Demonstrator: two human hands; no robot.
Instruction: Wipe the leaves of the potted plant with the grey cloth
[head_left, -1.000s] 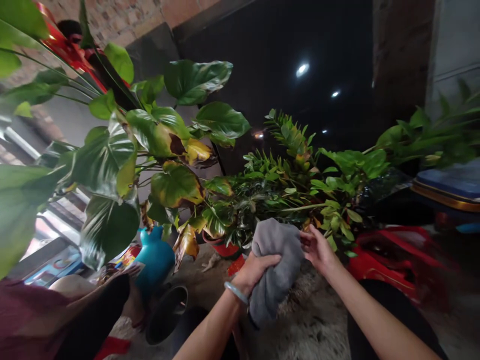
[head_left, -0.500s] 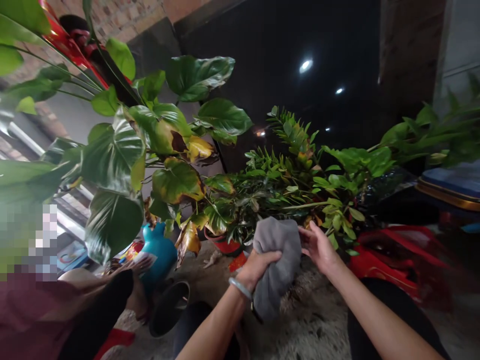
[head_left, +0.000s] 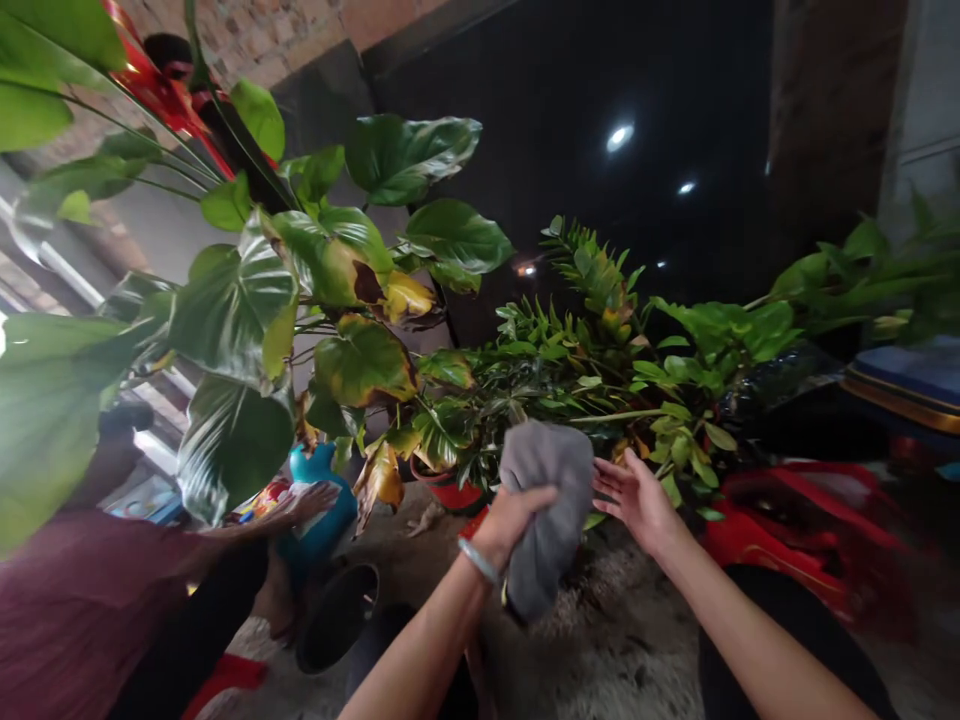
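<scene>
Grey cloth, 5 o'clock; pale bangle, 6.
Lvs at 9: dk green, some edged yellow & brn. Vessel at 7–8 teal; shirt at 8 maroon; bag at 4 red; box at 3 blue w/ gold band.

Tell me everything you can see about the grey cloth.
The grey cloth looks soft, bunched into a thick, creased bundle, with a small dark and yellowish bit at its lower edge. It is held above the floor, before the green plants. The left hand grips it, thumb across its front; the right hand is open beside it, apparently apart.
</scene>
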